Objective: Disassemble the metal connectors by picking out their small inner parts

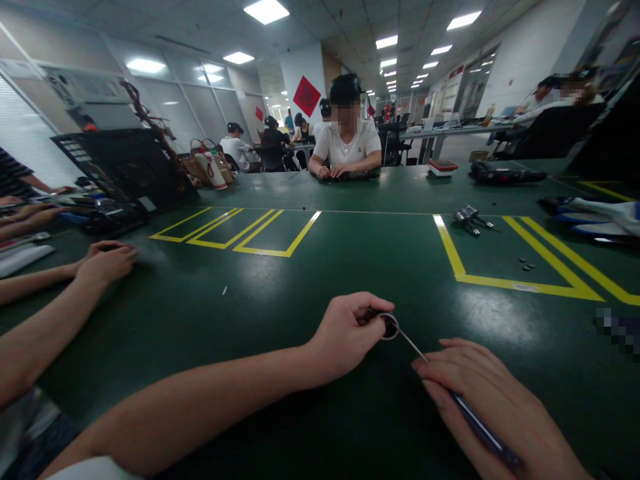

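The left hand [347, 337] pinches a small round part [389, 327] at its three o'clock, while the right hand [495, 393], farther off, grips a slim screwdriver-like tool [481, 425] whose long axis points toward ten o'clock, tip at the part's rim.

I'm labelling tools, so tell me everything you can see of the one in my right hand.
The tool has a slim, metallic-looking shaft and a shiny, dark bluish handle. Your right hand grips it at a slant over the table, shaft toward your left hand. Its tip, at the round part held there, cannot be made out.
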Motion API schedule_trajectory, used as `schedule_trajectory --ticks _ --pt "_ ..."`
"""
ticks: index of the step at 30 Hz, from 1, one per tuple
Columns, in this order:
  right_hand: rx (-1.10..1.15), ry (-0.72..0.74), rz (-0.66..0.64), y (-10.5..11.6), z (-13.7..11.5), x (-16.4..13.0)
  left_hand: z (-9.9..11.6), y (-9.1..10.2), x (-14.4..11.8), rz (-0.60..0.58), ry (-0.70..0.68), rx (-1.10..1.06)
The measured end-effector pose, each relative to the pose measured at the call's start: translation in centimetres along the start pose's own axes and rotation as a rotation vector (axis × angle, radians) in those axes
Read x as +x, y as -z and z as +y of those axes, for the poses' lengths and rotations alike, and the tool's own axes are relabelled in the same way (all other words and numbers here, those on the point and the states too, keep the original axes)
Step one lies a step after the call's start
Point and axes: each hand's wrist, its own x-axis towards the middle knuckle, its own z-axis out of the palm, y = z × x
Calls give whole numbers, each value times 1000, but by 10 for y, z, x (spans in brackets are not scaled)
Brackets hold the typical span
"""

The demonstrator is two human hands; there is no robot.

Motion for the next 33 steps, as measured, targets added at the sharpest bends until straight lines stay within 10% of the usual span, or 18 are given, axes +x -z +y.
schedule_trajectory --ticks 9,22,27,33 --pt "93 -96 -120 -9 6 -10 -19 44 40 172 -382 720" --pt "146 -301 -248 -13 7 -16 -33 72 78 102 -214 1197" --pt "166 -695 -115 3 37 12 -33 69 79 43 -146 1232" --pt "-194 -1188 356 0 128 35 -36 72 83 39 -209 1246"
